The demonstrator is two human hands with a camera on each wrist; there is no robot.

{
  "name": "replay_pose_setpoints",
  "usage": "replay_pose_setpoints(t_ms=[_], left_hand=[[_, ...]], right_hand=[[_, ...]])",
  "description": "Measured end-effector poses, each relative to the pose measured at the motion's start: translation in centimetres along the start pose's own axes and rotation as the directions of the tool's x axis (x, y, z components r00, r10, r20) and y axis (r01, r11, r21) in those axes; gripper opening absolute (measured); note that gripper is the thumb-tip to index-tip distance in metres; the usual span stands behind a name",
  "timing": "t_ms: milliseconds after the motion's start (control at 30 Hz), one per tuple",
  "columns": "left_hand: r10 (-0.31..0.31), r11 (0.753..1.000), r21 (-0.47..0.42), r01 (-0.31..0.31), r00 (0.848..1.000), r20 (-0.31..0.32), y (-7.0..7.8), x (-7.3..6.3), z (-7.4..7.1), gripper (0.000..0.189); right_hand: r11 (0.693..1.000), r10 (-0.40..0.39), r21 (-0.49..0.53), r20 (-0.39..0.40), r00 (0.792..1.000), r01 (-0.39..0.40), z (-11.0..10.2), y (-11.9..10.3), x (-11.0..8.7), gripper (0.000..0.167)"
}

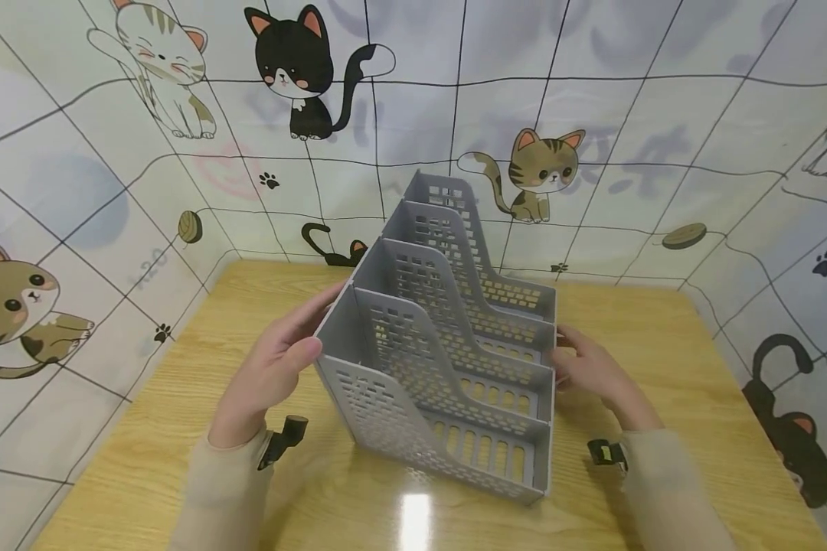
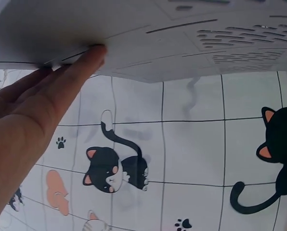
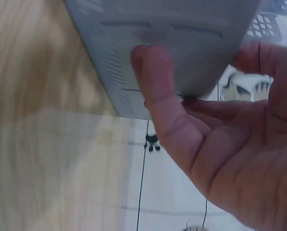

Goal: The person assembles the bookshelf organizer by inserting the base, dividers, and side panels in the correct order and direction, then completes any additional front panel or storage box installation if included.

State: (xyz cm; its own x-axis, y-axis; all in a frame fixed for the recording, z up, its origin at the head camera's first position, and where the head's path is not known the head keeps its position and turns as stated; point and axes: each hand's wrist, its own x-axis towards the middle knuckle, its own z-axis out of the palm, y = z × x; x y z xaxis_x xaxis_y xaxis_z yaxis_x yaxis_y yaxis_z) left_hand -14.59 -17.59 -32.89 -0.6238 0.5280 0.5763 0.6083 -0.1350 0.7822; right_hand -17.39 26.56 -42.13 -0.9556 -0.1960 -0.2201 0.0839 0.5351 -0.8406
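A grey plastic file organizer with several upright compartments and slotted dividers sits turned at an angle over the table's middle. My left hand holds its tall back side, thumb at the near top corner and the other fingers behind. The left wrist view shows those fingers stretched along the grey back panel. At the low front side, my right hand grips the organizer. One finger presses the smooth outer wall in the right wrist view, with other fingers partly hidden around its edge.
The organizer is over a light wood table. Behind and at both sides rises a white gridded wall covering printed with cartoon cats. Dark straps with small mounts are on both wrists. A bright reflection lies near the front of the tabletop.
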Motion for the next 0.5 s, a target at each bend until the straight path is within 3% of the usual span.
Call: replay_pose_setpoints(t_ms=[100, 233, 367, 500], left_hand=[[-0.001, 0.999, 0.033, 0.002, 1.0, -0.03, -0.8, 0.7, -0.3, 0.057], [-0.045, 0.996, 0.077, 0.053, 0.995, -0.091, -1.9, 1.8, -0.7, 0.049], [-0.11, 0.992, 0.046, 0.117, 0.985, -0.136, -3.1, 3.1, -1.5, 0.047], [-0.124, 0.992, 0.018, 0.128, 0.978, -0.168, -4.0, 3.8, -2.5, 0.048]], right_hand=[[1.0, -0.012, 0.001, 0.005, 1.0, 0.012, -1.1, 0.5, -0.3, 0.073], [0.999, -0.012, 0.038, 0.004, 1.0, 0.012, -2.3, 1.3, -0.4, 0.084], [0.999, 0.033, 0.034, -0.046, 0.998, -0.032, -3.0, 2.1, -0.5, 0.097], [0.996, 0.083, 0.034, -0.117, 0.99, -0.079, -3.5, 2.8, -0.2, 0.104]])
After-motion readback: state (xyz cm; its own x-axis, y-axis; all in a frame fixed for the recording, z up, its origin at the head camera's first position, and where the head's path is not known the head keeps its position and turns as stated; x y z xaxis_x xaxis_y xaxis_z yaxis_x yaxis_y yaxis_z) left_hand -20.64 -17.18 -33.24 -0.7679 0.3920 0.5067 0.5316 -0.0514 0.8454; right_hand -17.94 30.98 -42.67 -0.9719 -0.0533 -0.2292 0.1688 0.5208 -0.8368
